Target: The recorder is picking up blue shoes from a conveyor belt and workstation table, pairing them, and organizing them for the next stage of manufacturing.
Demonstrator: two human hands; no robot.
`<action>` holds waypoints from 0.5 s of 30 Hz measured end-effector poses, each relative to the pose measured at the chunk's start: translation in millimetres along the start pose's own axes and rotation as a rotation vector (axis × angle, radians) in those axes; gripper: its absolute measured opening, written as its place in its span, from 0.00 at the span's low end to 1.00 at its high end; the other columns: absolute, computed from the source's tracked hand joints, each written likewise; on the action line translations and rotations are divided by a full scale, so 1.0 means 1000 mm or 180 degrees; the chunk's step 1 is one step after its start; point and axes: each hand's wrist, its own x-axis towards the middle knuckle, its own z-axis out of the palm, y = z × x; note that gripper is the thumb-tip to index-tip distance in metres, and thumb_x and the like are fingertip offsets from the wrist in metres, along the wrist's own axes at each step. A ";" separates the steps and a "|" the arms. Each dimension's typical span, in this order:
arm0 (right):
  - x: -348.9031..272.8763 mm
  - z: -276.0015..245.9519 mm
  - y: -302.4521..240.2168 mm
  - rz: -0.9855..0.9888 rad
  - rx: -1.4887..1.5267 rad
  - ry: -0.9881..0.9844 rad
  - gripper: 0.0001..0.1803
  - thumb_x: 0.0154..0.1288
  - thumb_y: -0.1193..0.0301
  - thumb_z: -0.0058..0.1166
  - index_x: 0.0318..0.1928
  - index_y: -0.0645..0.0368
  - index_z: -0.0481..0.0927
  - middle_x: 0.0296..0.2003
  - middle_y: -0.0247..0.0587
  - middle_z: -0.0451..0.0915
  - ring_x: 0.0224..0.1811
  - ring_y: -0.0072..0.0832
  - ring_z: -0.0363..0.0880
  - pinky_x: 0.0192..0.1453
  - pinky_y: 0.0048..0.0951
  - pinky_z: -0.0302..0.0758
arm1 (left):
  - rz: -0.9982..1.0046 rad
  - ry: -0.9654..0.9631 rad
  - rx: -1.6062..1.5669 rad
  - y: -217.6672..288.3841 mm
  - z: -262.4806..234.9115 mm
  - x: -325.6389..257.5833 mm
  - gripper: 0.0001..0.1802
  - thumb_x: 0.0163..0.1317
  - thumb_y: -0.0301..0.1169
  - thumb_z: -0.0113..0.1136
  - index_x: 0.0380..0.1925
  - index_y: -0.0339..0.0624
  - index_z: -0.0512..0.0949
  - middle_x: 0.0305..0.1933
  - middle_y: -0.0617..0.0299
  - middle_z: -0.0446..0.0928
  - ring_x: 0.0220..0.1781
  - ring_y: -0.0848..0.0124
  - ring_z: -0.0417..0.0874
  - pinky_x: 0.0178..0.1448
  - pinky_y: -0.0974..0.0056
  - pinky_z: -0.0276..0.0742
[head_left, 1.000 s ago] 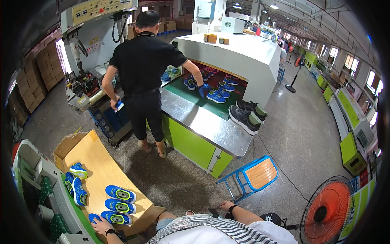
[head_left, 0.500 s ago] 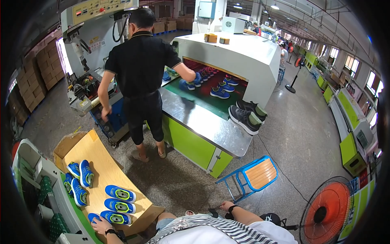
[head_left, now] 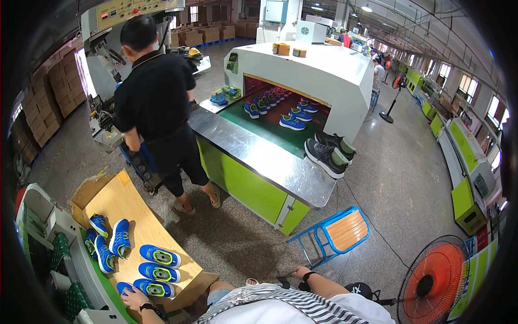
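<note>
At the lower left, my left hand (head_left: 136,298) is closed over a blue sneaker (head_left: 124,287) at the near end of a wooden board (head_left: 178,237). Beside it, blue sneakers with lime linings lie in a row, among them a near one (head_left: 154,288), a middle one (head_left: 159,272) and a far one (head_left: 160,256). Farther up the board are several more, including one with its laces up (head_left: 120,237). My right hand (head_left: 301,272) is low in front of me, near the stool; its fingers are too small and turned away to read.
A blue stool (head_left: 345,231) stands ahead, and an orange fan (head_left: 431,278) at right. Across the aisle, a person in black (head_left: 154,100) stands by a conveyor machine (head_left: 302,70). Blue sneakers (head_left: 292,123) sit on its green belt, black sneakers (head_left: 326,157) on its metal edge.
The person in black has withdrawn an arm from the sneakers on the belt and turned left toward the other machine. One laced sneaker on the board has shifted slightly. My hands stay put.
</note>
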 end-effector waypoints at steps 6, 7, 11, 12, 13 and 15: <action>0.000 0.003 0.004 0.0011 0.0033 0.0069 0.20 0.60 0.57 0.60 0.47 0.55 0.85 0.44 0.47 0.85 0.50 0.40 0.82 0.56 0.39 0.76 | 0.0050 0.0018 0.0035 0.004 -0.004 -0.002 0.25 0.67 0.51 0.53 0.61 0.58 0.70 0.67 0.57 0.64 0.66 0.54 0.68 0.58 0.44 0.75; 0.000 0.005 0.007 0.0027 0.0049 0.0078 0.20 0.60 0.57 0.60 0.47 0.55 0.85 0.44 0.47 0.85 0.50 0.40 0.82 0.56 0.39 0.76 | 0.0061 -0.0047 0.0002 0.008 -0.009 -0.003 0.25 0.67 0.50 0.54 0.61 0.57 0.70 0.67 0.56 0.65 0.67 0.54 0.67 0.58 0.45 0.75; 0.007 0.010 0.008 -0.0123 -0.0098 0.0092 0.19 0.59 0.57 0.60 0.46 0.56 0.85 0.41 0.46 0.86 0.48 0.39 0.83 0.54 0.38 0.76 | 0.0059 0.0047 -0.0003 0.003 -0.004 0.002 0.25 0.67 0.49 0.54 0.61 0.56 0.69 0.67 0.56 0.65 0.67 0.53 0.67 0.58 0.45 0.76; 0.009 0.012 0.009 -0.0208 -0.0231 0.0081 0.19 0.59 0.58 0.60 0.45 0.56 0.86 0.40 0.45 0.86 0.46 0.38 0.83 0.53 0.37 0.77 | 0.0079 0.0067 -0.0042 0.000 0.000 0.003 0.25 0.67 0.49 0.55 0.60 0.56 0.69 0.67 0.56 0.65 0.66 0.53 0.67 0.58 0.45 0.76; 0.010 0.014 0.010 -0.0225 -0.0263 0.0042 0.19 0.59 0.58 0.60 0.45 0.56 0.86 0.40 0.45 0.86 0.46 0.38 0.83 0.53 0.37 0.77 | 0.0084 0.0084 -0.0066 -0.006 0.002 0.003 0.25 0.67 0.49 0.55 0.60 0.56 0.69 0.67 0.55 0.65 0.66 0.52 0.67 0.58 0.44 0.75; 0.013 0.011 0.009 -0.0146 -0.0006 -0.0032 0.17 0.60 0.58 0.60 0.43 0.56 0.86 0.37 0.42 0.87 0.42 0.36 0.85 0.49 0.35 0.78 | 0.0034 -0.0067 -0.0087 -0.018 -0.007 -0.009 0.25 0.66 0.49 0.55 0.60 0.55 0.69 0.67 0.52 0.64 0.66 0.51 0.67 0.58 0.44 0.75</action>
